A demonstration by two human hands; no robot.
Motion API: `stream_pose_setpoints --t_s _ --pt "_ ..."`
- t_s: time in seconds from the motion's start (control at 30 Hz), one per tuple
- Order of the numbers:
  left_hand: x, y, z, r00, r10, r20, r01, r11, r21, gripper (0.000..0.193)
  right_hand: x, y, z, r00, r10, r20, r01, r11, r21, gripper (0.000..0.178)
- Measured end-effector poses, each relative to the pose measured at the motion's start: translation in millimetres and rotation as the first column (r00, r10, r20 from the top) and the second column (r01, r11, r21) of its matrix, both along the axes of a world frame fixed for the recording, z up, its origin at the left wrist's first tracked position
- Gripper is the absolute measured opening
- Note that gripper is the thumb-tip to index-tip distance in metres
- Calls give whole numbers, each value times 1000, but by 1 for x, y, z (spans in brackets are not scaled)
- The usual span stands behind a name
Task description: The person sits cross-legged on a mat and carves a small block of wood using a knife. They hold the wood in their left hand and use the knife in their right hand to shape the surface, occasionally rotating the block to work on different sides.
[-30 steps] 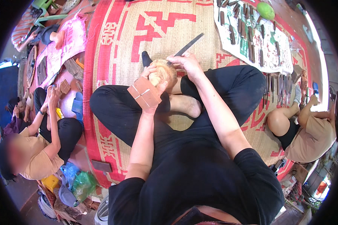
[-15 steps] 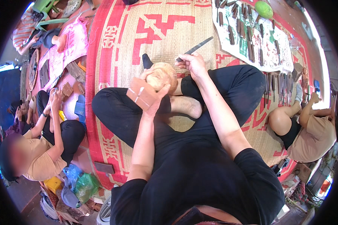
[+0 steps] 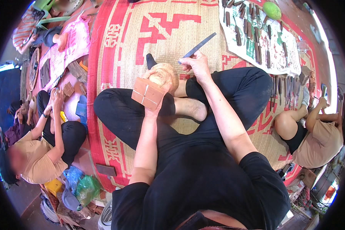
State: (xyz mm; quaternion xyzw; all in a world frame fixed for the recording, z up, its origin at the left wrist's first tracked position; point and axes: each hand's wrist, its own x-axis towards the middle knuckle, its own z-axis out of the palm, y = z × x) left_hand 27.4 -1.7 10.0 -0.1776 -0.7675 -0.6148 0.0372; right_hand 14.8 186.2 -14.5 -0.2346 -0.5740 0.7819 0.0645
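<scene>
So I'm sitting cross-legged on a straw-coloured woven mat with a red geometric pattern (image 3: 172, 42). A white sheet of cloth or plastic (image 3: 294, 68) is lying up to my right, carrying dark-handled hand tools (image 3: 257, 53), and a person in a tan shirt (image 3: 44, 161) is sitting off to my left.

My left grip (image 3: 166, 96) is clamping round a rounded, pale yellow wooden piece with carved-looking curves (image 3: 163, 74) and a flat, reddish-brown square block with whitish crossed lines (image 3: 147, 93). I'm holding both up over my crossed shins, with the block facing back toward me. I honestly can't tell whether they're one piece or two.

My right grip (image 3: 197, 67) is pinching a long, thin, dark grey flat bar-like tool (image 3: 199, 46) near its lower end. That end is sitting just beside the pale wood; contact I can't make out.

On handling: I'm guessing stiff and solid, moderately heavy, no give when squeezed. I'm not expecting it to be slippery, though a smooth curve could be rolling on you if you're only using fingertips. Any fine carved edges are probably the fragile bit, so I'd be taking hold by the block's flat sides, thumb running along the right edge, fingers wrapping round the far side.
</scene>
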Motion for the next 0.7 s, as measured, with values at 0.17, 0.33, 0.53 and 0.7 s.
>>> stream_pose_setpoints --t_s 0.17,0.33,0.53,0.7 --pt "-7 -8 -14 999 -36 -23 35 999 -17 51 -1 -1 -3 998 45 -53 -45 999 -14 11" --pt "-5 -2 -11 997 -74 -16 76 993 93 49 -6 -3 1 994 111 -8 -111 992 -66 12" --pt "-3 -2 -9 993 -103 -52 106 992 72 47 -14 -17 3 980 199 25 -200 978 55 15" --pt "-2 -3 -8 991 -114 -64 118 991 65 48 -15 -19 -2 972 228 57 -228 974 -1 14"
